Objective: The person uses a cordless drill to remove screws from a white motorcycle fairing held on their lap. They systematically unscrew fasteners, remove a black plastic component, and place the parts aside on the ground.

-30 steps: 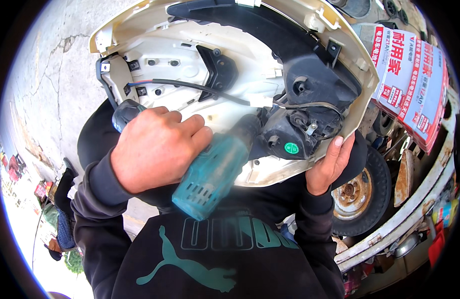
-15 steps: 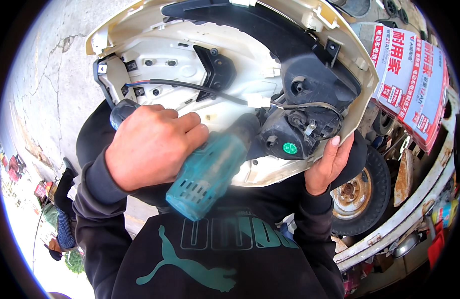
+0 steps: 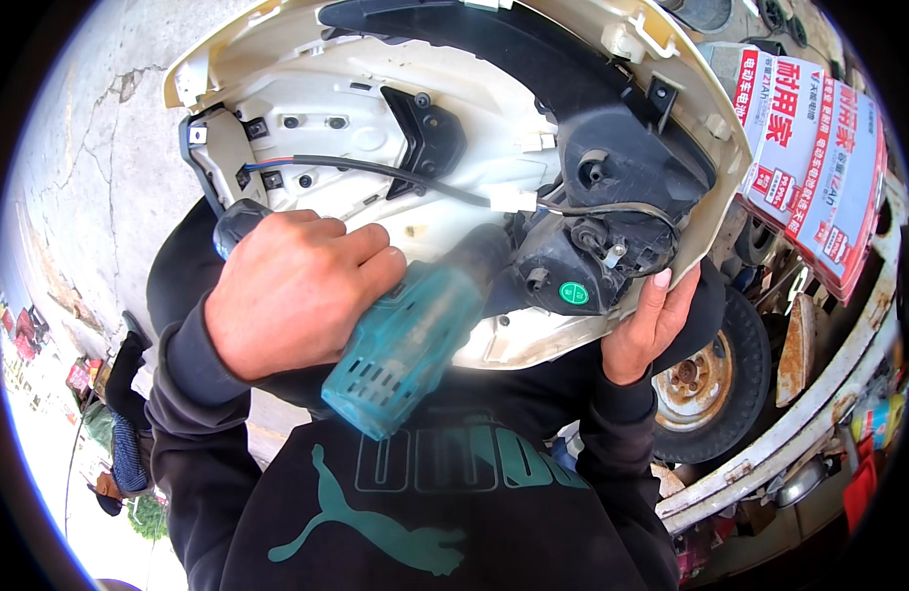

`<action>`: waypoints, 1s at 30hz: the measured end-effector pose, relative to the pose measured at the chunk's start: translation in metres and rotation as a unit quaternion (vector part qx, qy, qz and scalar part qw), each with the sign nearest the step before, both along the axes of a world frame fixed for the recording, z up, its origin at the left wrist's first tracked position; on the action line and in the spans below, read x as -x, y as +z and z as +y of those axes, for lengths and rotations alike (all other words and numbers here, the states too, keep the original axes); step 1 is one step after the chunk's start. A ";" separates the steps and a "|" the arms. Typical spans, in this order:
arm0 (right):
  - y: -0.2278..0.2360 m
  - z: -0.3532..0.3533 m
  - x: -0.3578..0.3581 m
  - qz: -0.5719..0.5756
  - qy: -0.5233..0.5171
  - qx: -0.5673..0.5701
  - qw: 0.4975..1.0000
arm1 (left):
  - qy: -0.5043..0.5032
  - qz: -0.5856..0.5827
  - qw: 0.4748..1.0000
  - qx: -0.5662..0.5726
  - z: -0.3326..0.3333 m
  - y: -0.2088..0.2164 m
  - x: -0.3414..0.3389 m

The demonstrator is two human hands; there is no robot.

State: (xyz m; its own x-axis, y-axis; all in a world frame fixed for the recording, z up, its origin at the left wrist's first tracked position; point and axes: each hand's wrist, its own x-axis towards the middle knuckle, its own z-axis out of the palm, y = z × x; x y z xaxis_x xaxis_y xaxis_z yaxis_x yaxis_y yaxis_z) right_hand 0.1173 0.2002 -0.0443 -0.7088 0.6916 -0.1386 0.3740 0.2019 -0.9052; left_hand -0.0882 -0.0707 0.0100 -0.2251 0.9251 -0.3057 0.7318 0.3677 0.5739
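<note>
My left hand (image 3: 302, 286) is wrapped round the handle of a teal cordless drill (image 3: 400, 345). Its dark nose points up and right, beside the black lamp housing (image 3: 572, 266); the tip is hidden there. The housing sits inside a cream plastic scooter panel (image 3: 356, 138), inner side up across my lap. My right hand (image 3: 651, 320) grips the panel's lower right rim, thumb on the inner edge and fingers out of sight beneath. A black cable (image 3: 375, 165) with a white connector (image 3: 513, 201) crosses the panel to the housing.
Red and white battery boxes (image 3: 809, 158) are stacked at the right. Below them lie a rusty-rimmed wheel (image 3: 706, 394) and a curved, worn white rail (image 3: 819, 453). Cracked concrete (image 3: 100, 167) spreads at the left, where a person (image 3: 127, 424) shows far off.
The drill's rear end and my left hand have shifted very slightly left. The panel has tilted a touch, while my right hand keeps its hold.
</note>
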 end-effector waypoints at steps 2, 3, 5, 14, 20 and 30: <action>-0.001 0.000 0.000 0.001 0.004 -0.005 1.000 | 0.001 0.000 1.000 -0.002 -0.001 0.000 0.000; -0.001 0.000 0.000 -0.002 0.006 -0.013 1.000 | 0.000 0.001 1.000 -0.003 -0.001 0.000 0.000; -0.002 0.001 0.000 -0.001 0.006 -0.015 1.000 | 0.000 0.003 1.000 -0.005 -0.001 -0.001 0.000; -0.005 0.000 0.000 0.018 -0.011 0.010 1.000 | 0.006 0.003 1.000 -0.016 -0.004 -0.003 -0.001; -0.004 0.000 -0.001 0.005 -0.006 -0.002 1.000 | 0.006 0.009 1.000 -0.024 -0.006 -0.003 -0.002; -0.002 0.000 0.000 -0.006 -0.008 -0.026 1.000 | 0.002 0.011 1.000 -0.026 -0.006 -0.004 -0.002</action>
